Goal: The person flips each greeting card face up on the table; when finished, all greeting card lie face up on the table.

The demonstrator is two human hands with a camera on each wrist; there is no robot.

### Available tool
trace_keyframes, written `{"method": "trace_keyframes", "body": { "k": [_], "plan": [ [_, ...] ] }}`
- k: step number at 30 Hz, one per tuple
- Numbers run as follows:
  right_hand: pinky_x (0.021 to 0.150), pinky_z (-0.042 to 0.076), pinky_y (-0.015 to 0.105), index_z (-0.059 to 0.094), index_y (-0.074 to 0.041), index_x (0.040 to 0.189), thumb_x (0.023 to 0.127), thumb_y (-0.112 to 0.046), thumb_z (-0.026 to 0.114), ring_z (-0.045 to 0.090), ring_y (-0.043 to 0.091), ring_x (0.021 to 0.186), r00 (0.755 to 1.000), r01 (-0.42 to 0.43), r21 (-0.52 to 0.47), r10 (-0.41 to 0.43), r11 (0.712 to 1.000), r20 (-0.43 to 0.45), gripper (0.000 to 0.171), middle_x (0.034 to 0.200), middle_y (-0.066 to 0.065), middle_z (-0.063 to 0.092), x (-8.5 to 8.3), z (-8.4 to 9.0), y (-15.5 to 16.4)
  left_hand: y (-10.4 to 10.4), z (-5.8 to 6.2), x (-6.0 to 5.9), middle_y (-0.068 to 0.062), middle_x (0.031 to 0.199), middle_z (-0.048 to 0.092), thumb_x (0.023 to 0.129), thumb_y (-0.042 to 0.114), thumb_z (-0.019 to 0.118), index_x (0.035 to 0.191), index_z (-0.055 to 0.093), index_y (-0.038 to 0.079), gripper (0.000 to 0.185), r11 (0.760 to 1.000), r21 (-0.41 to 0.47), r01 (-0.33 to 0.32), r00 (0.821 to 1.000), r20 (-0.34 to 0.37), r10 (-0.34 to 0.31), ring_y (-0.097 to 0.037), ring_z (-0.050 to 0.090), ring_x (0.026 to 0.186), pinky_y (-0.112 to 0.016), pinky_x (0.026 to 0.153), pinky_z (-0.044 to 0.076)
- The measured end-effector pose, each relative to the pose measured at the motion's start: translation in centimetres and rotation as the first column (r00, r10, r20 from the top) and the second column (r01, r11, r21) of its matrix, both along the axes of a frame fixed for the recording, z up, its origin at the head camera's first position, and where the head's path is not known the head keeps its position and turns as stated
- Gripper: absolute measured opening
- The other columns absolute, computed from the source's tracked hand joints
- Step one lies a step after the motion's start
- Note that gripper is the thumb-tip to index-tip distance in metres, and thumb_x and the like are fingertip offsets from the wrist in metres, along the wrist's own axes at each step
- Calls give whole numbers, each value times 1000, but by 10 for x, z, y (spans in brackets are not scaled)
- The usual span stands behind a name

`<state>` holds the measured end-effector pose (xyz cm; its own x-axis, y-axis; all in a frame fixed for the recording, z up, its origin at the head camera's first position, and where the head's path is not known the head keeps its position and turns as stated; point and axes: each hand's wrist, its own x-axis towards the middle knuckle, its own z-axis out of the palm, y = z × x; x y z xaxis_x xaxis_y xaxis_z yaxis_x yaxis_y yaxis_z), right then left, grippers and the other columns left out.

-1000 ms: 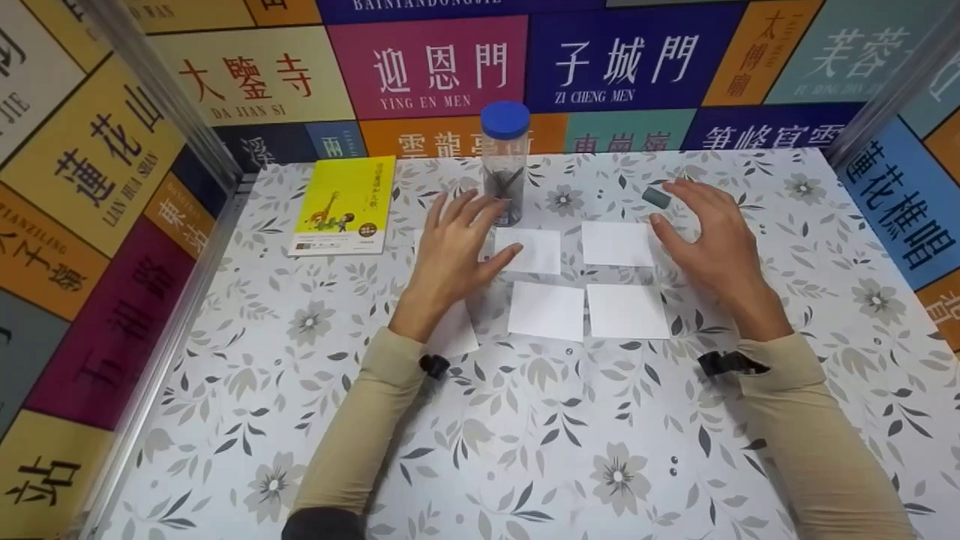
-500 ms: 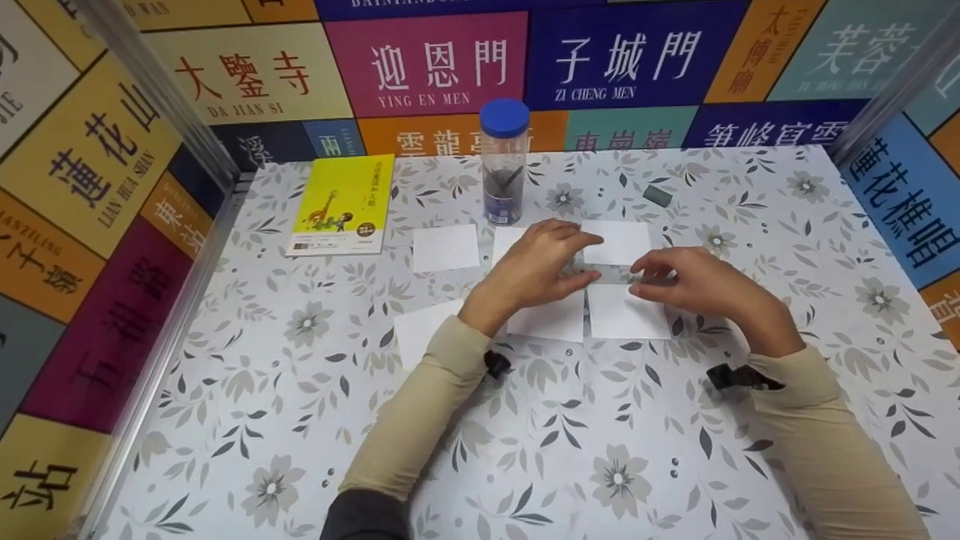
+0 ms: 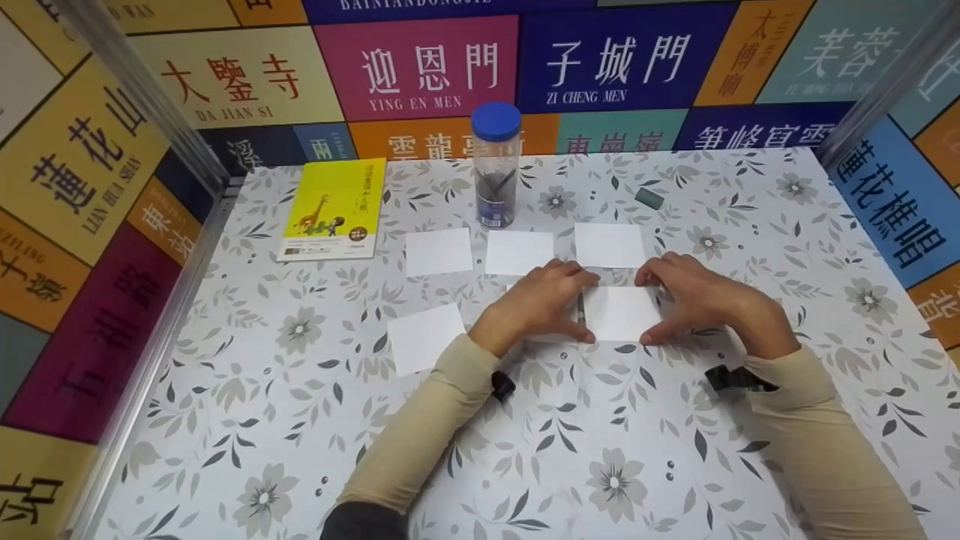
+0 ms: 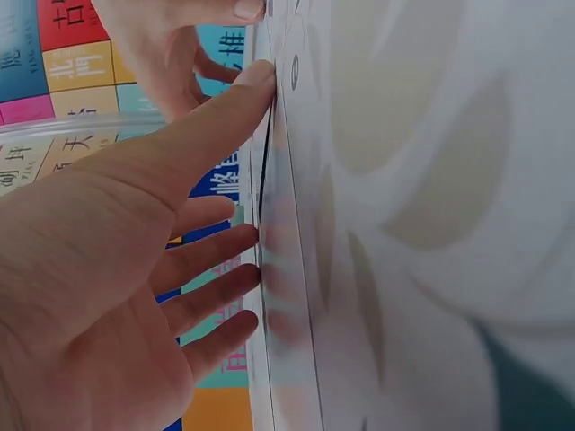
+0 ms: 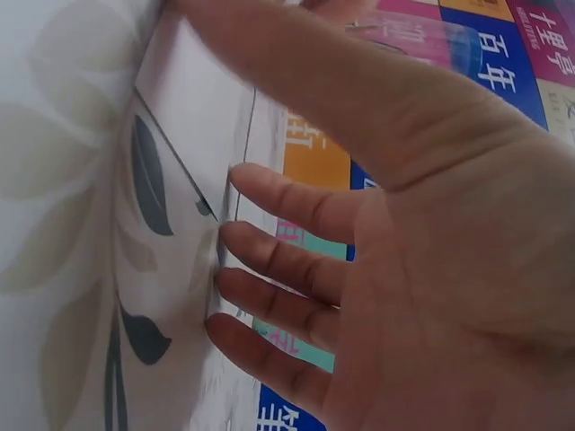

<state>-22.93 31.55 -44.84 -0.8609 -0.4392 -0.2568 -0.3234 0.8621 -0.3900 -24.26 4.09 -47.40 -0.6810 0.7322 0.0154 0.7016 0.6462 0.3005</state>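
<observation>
Six white paper cards lie on the table in two rows. At the front right card [image 3: 620, 313], both hands sit at opposite sides. My left hand [image 3: 541, 304] has its thumb and fingertips at the card's left edge and covers most of the front middle card. Along the right edge my right hand [image 3: 694, 300] touches the card with thumb and fingertips. In the left wrist view the left fingers [image 4: 211, 269] are spread and fairly straight. The right wrist view shows the right fingers [image 5: 278, 260] resting fingertips-down by the card [image 5: 193, 90].
Behind lie three cards in a row, such as the back right card [image 3: 609, 244]. The front left card [image 3: 426, 339] sits tilted. A clear jar with a blue lid [image 3: 496, 122], a yellow book [image 3: 336, 206] and a small dark green cylinder [image 3: 649, 198] stand further back.
Both hands have come down and in from over the back cards to the front right card. That card has become straighter and shifted slightly left; the green cylinder was left behind.
</observation>
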Motion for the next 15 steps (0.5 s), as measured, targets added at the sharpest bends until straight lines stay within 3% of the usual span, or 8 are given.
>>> {"method": "trace_keyframes", "body": {
  "k": [7, 15],
  "plan": [
    [102, 39, 46, 55, -13, 124, 61, -52, 93, 44, 25, 120, 999, -7, -65, 4, 998, -37, 84, 126, 8, 54, 4, -8, 1, -1, -2, -3, 0, 137, 56, 72, 56, 85, 147, 49, 20, 91, 999, 47, 18, 998, 56, -21, -18, 49, 127, -30, 113, 40],
    [99, 43, 46, 54, -10, 130, 63, -52, 92, 48, 25, 116, 996, -52, -40, 50, 998, -68, 88, 123, 9, 55, 5, -6, -1, -3, -5, -2, -1, 135, 55, 71, 54, 87, 147, 49, 17, 93, 996, 88, 10, 996, 90, -18, -18, 48, 125, -29, 113, 40]
  ]
}}
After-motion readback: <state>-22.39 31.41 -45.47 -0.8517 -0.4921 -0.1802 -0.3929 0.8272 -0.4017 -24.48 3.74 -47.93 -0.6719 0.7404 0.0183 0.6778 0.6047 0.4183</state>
